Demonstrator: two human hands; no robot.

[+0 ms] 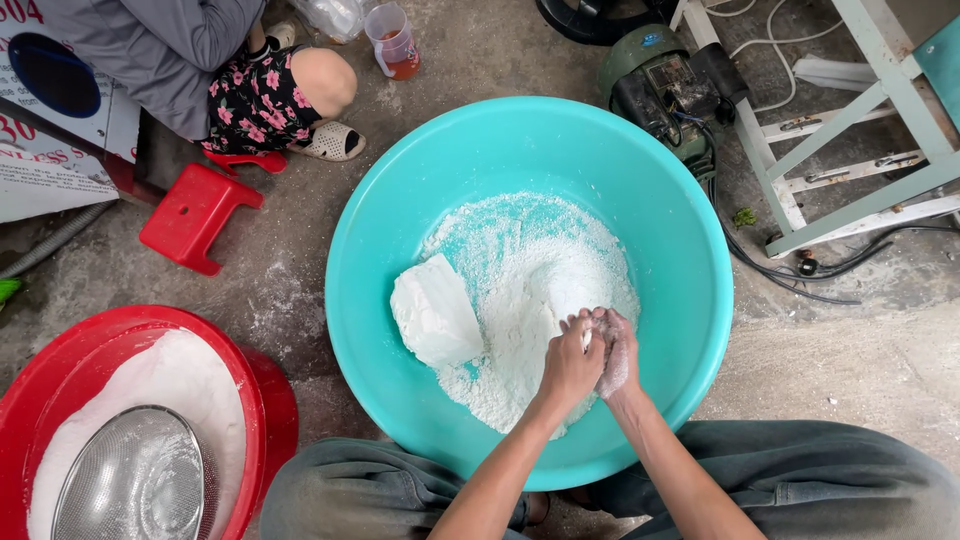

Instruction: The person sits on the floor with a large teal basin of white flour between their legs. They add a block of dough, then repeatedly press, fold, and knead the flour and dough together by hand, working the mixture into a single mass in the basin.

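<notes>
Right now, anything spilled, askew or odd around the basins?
Yes, a little: white powder is dusted on the concrete floor between the teal basin and the red basin, outside both. Inside the teal basin, both hands press together in the flour, beside a solid white block. Nothing looks damaged.

The floor (pixel 480 50) is rough grey concrete, dusted white in patches at the left. A small red plastic stool (pixel 195 215) stands at far left. At far right a pale green painted metal frame (pixel 850 130) stands, with black cables (pixel 790 275) trailing beneath it. Light is even and soft.
</notes>
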